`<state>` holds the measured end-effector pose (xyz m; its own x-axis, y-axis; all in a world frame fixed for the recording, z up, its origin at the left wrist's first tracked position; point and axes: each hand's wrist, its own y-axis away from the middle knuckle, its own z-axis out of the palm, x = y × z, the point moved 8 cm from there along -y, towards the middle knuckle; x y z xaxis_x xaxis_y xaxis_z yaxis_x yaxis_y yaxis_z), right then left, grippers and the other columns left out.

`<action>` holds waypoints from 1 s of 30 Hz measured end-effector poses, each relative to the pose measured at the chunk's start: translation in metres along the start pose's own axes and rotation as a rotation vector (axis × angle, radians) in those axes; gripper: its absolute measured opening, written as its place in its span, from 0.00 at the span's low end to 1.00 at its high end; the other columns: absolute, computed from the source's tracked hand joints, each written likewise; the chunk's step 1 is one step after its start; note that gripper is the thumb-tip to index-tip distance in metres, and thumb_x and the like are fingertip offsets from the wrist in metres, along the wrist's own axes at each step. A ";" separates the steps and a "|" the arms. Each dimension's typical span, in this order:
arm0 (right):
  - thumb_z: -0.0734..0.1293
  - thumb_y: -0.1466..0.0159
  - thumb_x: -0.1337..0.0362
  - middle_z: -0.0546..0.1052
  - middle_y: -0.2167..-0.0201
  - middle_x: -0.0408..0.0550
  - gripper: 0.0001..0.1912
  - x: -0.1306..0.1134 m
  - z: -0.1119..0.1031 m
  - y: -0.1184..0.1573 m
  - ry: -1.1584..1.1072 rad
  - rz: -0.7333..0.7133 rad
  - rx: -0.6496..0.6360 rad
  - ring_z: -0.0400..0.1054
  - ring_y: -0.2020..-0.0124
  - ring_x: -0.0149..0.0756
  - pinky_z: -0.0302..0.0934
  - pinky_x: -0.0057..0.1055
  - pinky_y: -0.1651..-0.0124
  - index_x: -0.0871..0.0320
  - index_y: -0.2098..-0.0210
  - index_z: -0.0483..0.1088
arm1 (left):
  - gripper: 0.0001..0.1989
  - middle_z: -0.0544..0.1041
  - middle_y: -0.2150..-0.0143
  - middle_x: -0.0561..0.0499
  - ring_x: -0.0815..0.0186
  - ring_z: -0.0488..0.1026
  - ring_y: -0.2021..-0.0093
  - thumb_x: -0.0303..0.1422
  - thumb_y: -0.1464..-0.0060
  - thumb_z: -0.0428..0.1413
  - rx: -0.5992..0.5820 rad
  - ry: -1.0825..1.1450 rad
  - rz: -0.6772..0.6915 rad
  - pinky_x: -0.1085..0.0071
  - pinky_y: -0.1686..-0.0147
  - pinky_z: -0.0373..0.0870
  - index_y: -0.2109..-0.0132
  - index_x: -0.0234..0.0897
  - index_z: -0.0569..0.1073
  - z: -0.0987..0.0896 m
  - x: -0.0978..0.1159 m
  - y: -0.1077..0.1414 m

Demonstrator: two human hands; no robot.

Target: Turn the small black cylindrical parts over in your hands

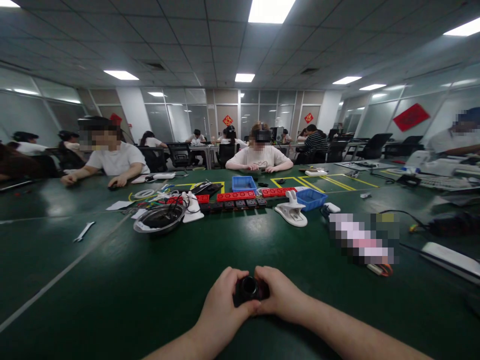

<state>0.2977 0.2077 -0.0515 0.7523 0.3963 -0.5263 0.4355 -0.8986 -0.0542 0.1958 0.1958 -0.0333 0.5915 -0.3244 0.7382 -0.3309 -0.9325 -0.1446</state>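
Note:
Both of my hands close around a small black object with a round opening (250, 286), low in the middle of the view. My left hand (224, 302) wraps its left side, with the thumb across the near edge. From the right, my right hand (279, 295) grips it, its thumb meeting the left one in front. The opening faces up toward me. Its sides and underside are hidden by my fingers, so its exact kind does not show. The green tabletop (157, 290) lies beneath.
Beyond my hands stand a metal bowl with black cable (159, 220), red and black power strips (236, 196), a white clip base (292, 212) and blue bins (311, 199). A wrench (84, 231) lies left. A blurred-out item (360, 237) lies right. People sit across the table.

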 end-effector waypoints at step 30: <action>0.69 0.53 0.58 0.65 0.71 0.43 0.16 -0.008 -0.004 0.005 -0.121 -0.153 -0.113 0.57 0.69 0.32 0.52 0.26 0.67 0.60 0.69 0.65 | 0.19 0.63 0.65 0.54 0.68 0.62 0.67 0.35 0.58 0.57 -0.221 0.123 0.111 0.75 0.70 0.59 0.56 0.43 0.66 0.005 0.005 -0.001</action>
<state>0.2956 0.2005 -0.0440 0.6113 0.4953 -0.6172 0.5981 -0.7999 -0.0495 0.2025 0.1941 -0.0329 0.4532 -0.3886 0.8023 -0.5494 -0.8305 -0.0919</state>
